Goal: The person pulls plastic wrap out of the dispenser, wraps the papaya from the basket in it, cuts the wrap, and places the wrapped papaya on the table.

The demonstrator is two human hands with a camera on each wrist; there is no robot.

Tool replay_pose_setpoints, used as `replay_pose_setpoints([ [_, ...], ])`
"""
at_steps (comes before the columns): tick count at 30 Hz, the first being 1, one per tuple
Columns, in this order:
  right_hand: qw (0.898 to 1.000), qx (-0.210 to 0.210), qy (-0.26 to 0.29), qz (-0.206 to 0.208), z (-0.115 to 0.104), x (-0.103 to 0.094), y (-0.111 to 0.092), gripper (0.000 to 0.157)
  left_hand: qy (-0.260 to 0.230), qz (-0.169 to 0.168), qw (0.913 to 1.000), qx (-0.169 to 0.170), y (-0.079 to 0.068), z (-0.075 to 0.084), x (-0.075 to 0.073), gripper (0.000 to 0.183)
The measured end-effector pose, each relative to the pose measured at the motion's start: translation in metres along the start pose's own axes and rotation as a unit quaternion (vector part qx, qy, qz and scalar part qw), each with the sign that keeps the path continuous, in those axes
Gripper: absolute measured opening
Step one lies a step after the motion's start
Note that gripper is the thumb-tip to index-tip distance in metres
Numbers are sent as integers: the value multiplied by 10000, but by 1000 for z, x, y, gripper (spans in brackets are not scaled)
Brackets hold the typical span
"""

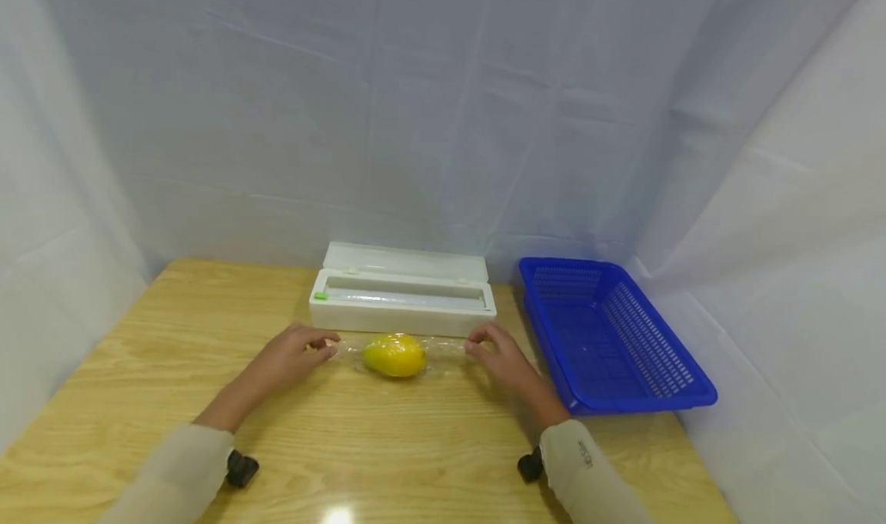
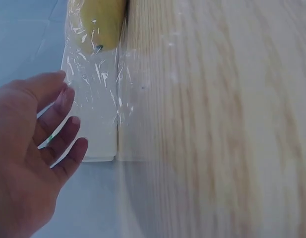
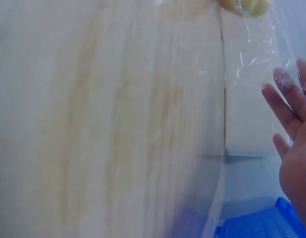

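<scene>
A yellow-green mango (image 1: 394, 355) lies wrapped in clear cling film (image 1: 445, 348), whose loose ends stretch out to both sides. My left hand (image 1: 294, 357) pinches the film's left end between thumb and index finger, the other fingers loosely bent. At the opposite end, my right hand (image 1: 504, 361) pinches the film with its fingertips; its thumb is partly cut off in the right wrist view. Neither hand touches the mango itself. Just behind the fruit stands a white cling film dispenser (image 1: 401, 321), lid raised, with a film roll (image 1: 404, 298) inside.
To the right, a blue plastic basket (image 1: 564, 362) stands near the table's edge, close to my right forearm. A green slider (image 1: 320, 296) sits at the dispenser's left end. White sheeting (image 1: 429, 108) hangs behind the wooden table (image 1: 374, 462) and at both sides.
</scene>
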State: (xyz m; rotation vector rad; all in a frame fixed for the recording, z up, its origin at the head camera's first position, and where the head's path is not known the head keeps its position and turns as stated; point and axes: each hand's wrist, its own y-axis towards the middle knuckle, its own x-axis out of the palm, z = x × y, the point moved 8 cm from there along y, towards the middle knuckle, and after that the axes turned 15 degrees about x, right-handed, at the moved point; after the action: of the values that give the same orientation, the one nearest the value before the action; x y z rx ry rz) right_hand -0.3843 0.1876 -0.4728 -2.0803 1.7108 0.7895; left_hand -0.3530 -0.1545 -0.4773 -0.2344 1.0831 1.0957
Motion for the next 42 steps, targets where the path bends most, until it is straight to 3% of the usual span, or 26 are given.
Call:
replay_pose_setpoints([
  [3, 9997, 83, 228, -89, 3, 5, 4, 26, -162, -74, 9996, -230, 1, -5, 4, 37],
  [8, 9984, 332, -30, -455, 10, 16, 9, 35, -386, -112, 9980, -498, 0, -12, 6, 36],
  [13, 9952, 599, -295, -709, 17, 24, 12, 24, -422, -98, 9984, -357, 1, -15, 7, 24],
  [16, 9943, 610, -432, -760, 20, 28, 15, 27, -480, -42, 9983, -327, 1, -15, 8, 17],
  [19, 9929, 642, -460, -884, 20, 32, 16, 31, -497, -44, 9984, -263, 2, -14, 8, 16],
  [22, 9913, 735, -529, -958, 19, 34, 15, 24, -459, -87, 9986, -249, 3, -13, 9, 18],
  [27, 9915, 932, -573, -699, 22, 30, 16, 13, -254, -49, 9993, -257, 4, -15, 6, 18],
  [31, 9925, 932, -452, -651, 22, 28, 15, 13, -167, -26, 9995, -249, 4, -17, 4, 19],
  [36, 9916, 849, -414, -880, 18, 25, 11, 18, -380, 25, 9989, -276, 4, -17, 4, 25],
  [42, 9914, 745, -368, -1009, 13, 19, 14, 27, -142, 353, 9992, 75, 9, -7, -1, 29],
])
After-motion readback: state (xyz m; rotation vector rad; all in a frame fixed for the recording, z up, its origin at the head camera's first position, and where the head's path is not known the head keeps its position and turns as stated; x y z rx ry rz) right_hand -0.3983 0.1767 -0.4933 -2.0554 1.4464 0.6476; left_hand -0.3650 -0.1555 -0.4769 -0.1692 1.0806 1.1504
